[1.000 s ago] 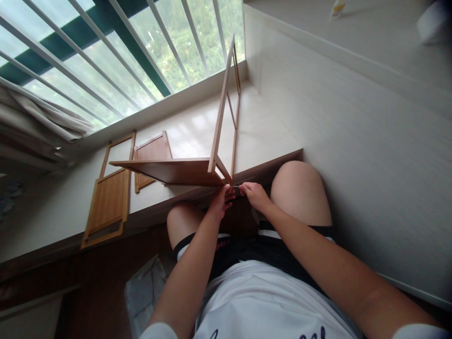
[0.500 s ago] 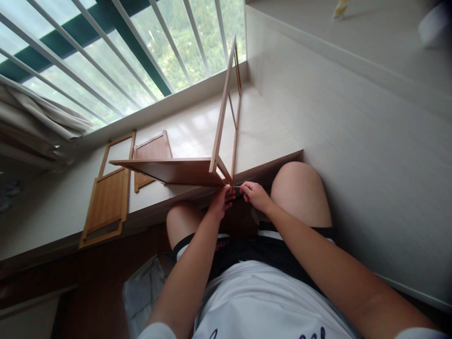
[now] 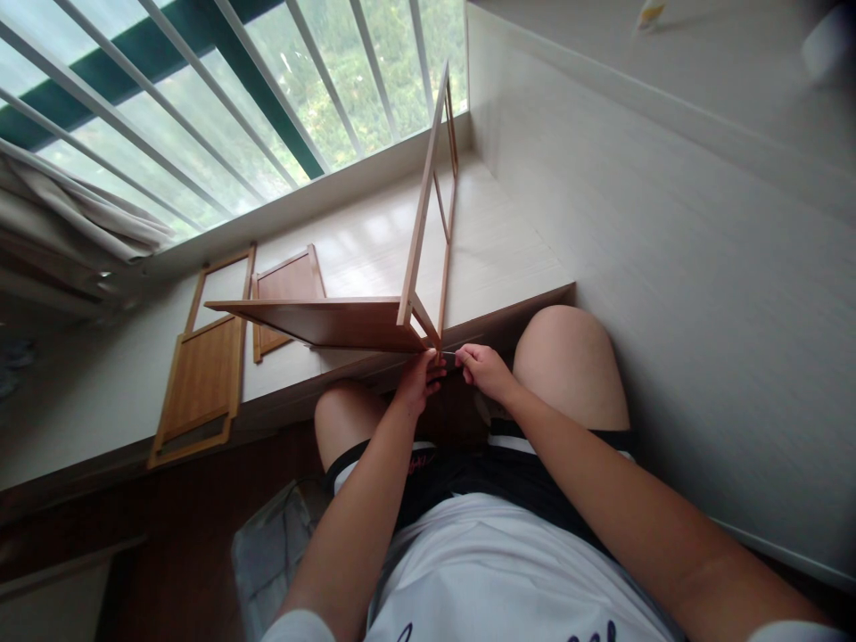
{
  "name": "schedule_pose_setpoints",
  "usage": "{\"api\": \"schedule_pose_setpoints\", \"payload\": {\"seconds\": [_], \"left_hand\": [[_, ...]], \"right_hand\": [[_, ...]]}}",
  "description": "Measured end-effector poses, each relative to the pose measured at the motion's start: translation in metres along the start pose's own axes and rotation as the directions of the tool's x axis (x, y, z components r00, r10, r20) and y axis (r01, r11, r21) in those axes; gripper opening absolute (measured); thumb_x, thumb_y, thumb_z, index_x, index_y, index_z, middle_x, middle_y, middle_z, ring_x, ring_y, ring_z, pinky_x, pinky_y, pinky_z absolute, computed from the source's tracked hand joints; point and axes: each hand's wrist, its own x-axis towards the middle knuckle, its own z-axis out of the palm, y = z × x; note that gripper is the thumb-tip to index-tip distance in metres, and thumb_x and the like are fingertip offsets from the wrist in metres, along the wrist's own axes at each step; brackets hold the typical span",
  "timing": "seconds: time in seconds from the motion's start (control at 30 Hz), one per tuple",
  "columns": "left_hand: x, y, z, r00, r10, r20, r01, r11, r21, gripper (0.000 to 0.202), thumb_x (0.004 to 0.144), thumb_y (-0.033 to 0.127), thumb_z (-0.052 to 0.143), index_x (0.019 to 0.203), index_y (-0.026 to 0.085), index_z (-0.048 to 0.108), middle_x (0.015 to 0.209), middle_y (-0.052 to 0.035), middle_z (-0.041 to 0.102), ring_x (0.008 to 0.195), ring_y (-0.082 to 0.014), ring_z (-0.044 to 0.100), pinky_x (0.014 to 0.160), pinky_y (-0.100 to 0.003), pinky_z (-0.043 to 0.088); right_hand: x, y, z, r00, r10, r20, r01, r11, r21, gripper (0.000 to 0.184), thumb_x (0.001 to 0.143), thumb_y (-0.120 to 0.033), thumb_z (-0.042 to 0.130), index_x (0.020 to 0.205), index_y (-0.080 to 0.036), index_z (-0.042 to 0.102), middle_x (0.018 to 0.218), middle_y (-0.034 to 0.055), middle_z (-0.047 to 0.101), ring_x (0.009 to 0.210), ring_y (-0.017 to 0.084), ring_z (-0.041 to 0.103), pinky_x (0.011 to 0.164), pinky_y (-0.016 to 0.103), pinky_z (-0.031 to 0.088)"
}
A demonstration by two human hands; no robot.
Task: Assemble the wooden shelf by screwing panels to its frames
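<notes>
Thin rod (image 3: 450, 354) points at wooden frame's (image 3: 423, 205) near corner

Our right hand (image 3: 487, 371) pinches the rod narrowly, its long axis crosswise, tip leftward. Our left hand (image 3: 418, 382) grips the corner at the pale ledge's (image 3: 508, 241) front edge. From there the frame runs lengthwise toward the window (image 3: 348, 80); the adjoining panel (image 3: 327, 325) extends left. We cannot tell whether the tip touches.

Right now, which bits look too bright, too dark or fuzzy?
Head view: window bright and washed out, pale glare on the ledge; head view: floor in deep shadow; head view: white object at top right blurred, thin tool in the right hand too small to see clearly.
</notes>
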Motion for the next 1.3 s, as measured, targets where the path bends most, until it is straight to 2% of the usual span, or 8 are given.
{"api": "schedule_pose_setpoints", "payload": {"seconds": [0.23, 0.47, 0.7, 0.8, 1.0, 1.13, 1.3], "left_hand": [[0.0, 0.0, 0.0, 1.0, -0.001, 0.001, 0.001, 1.0, -0.004, 0.042, 0.07, 0.053, 0.068, 0.095, 0.02, 0.068, 0.099, -0.0049, 0.068, 0.069, -0.011, 0.062, 0.051, -0.019, 0.038], [-0.001, 0.0, 0.0, 1.0, 0.002, 0.006, -0.002, 1.0, -0.002, 0.04, 0.07, 0.052, 0.067, 0.094, 0.02, 0.068, 0.097, -0.0047, 0.069, 0.069, -0.0112, 0.062, 0.052, -0.019, 0.039], [-0.001, 0.0, 0.0, 1.0, 0.006, 0.0, -0.006, 1.0, -0.013, 0.039, 0.071, 0.052, 0.068, 0.094, 0.02, 0.068, 0.096, -0.004, 0.069, 0.067, -0.0103, 0.062, 0.051, -0.019, 0.038], [0.0, -0.001, 0.0, 1.0, 0.01, 0.007, -0.01, 1.0, -0.012, 0.04, 0.07, 0.053, 0.068, 0.094, 0.021, 0.068, 0.096, -0.0042, 0.069, 0.068, -0.0109, 0.062, 0.051, -0.019, 0.038], [0.0, -0.001, 0.0, 1.0, 0.006, 0.002, -0.006, 1.0, -0.01, 0.04, 0.069, 0.053, 0.069, 0.093, 0.021, 0.068, 0.096, -0.0044, 0.069, 0.07, -0.0118, 0.062, 0.053, -0.02, 0.039], [0.0, -0.002, 0.0, 1.0, 0.01, -0.002, -0.01, 1.0, -0.006, 0.041, 0.069, 0.054, 0.068, 0.094, 0.021, 0.067, 0.095, -0.0042, 0.069, 0.07, -0.0117, 0.063, 0.052, -0.02, 0.038], [0.0, -0.002, -0.001, 1.0, 0.013, 0.0, -0.013, 1.0, -0.007, 0.041, 0.07, 0.054, 0.068, 0.094, 0.02, 0.067, 0.096, -0.0044, 0.069, 0.069, -0.0113, 0.062, 0.051, -0.019, 0.038]], "right_hand": [[0.002, 0.002, 0.001, 1.0, 0.011, -0.008, -0.01, 0.997, 0.073, 0.027, 0.088, -0.041, 0.048, 0.077, -0.019, 0.06, 0.055, -0.0007, 0.062, 0.045, 0.011, 0.05, 0.046, 0.022, 0.035], [0.004, 0.003, 0.001, 0.992, 0.106, 0.063, -0.118, 0.964, 0.237, 0.036, 0.089, -0.049, 0.044, 0.07, -0.019, 0.053, 0.043, -0.0004, 0.057, 0.036, 0.011, 0.045, 0.041, 0.022, 0.033], [0.003, -0.001, 0.004, 0.99, 0.112, 0.086, -0.133, 0.947, 0.293, 0.034, 0.087, -0.047, 0.047, 0.068, -0.019, 0.053, 0.042, -0.0009, 0.056, 0.035, 0.01, 0.044, 0.039, 0.021, 0.031], [0.001, -0.005, 0.003, 0.985, 0.137, 0.101, -0.164, 0.921, 0.353, 0.034, 0.087, -0.048, 0.049, 0.069, -0.019, 0.054, 0.042, -0.0001, 0.056, 0.034, 0.01, 0.043, 0.038, 0.021, 0.031], [-0.002, -0.006, 0.003, 0.952, 0.214, 0.219, -0.296, 0.82, 0.49, 0.035, 0.085, -0.051, 0.05, 0.073, -0.018, 0.055, 0.043, -0.0006, 0.056, 0.034, 0.01, 0.042, 0.037, 0.021, 0.029], [-0.001, -0.003, 0.006, 0.973, 0.155, 0.171, -0.215, 0.875, 0.434, 0.031, 0.087, -0.046, 0.047, 0.071, -0.019, 0.052, 0.042, -0.0025, 0.055, 0.033, 0.009, 0.039, 0.038, 0.02, 0.027], [0.0, -0.003, 0.002, 0.997, 0.06, 0.051, -0.066, 0.992, 0.112, 0.025, 0.088, -0.037, 0.045, 0.071, -0.021, 0.053, 0.043, -0.004, 0.054, 0.036, 0.01, 0.042, 0.043, 0.022, 0.03]]}}
